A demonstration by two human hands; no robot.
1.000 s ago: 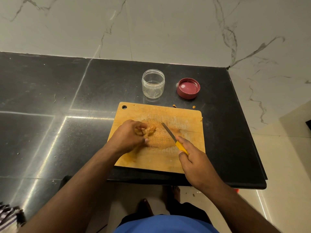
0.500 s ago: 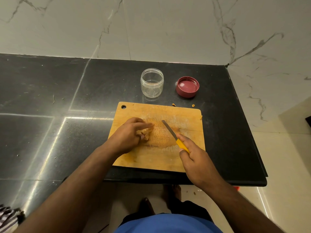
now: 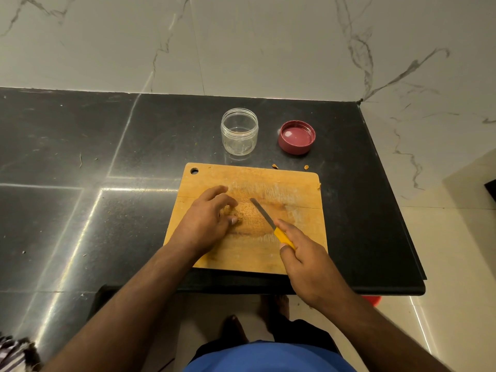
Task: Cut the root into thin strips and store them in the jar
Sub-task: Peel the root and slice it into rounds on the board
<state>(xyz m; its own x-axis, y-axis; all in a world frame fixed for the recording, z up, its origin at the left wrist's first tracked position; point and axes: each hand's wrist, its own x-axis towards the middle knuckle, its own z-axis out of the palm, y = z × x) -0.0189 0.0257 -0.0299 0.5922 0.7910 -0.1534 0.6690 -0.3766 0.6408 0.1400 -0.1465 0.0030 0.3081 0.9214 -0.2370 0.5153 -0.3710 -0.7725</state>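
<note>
**Desk:** What was hard to make out in the head-camera view?

**Photographer:** Most of the root [image 3: 238, 214]. The left hand [image 3: 206, 221] lay over it on the wooden cutting board [image 3: 292, 260], fingers curled down round it, so only a small, pale orange-brown lump showed between thumb and fingertips. Whether it was whole or already in strips could not be told. The handle of the knife [image 3: 271, 224] was largely buried in the right hand [image 3: 306, 260], with just a short yellow stretch visible; the slim grey blade pointed up and left, its tip near the left hand's fingers but apart from them.

**Desk:** And the hands themselves?

**Photographer:** Left clamped on the root, right wrapped round the knife handle with the forefinger laid along the top. Both forearms ran out of the bottom of the frame.

**Desk:** Where was the root in relation to the jar?

**Photographer:** Mid-board, on an orange-stained patch. The clear plastic jar [image 3: 239, 131] stood upright and uncapped on the black stone counter [image 3: 80, 210] beyond the board's far edge, apparently holding nothing. Its red lid [image 3: 296, 137] lay upturned just to the right. Two small root scraps [image 3: 274, 166] sat on the counter by the board's far edge.
</note>
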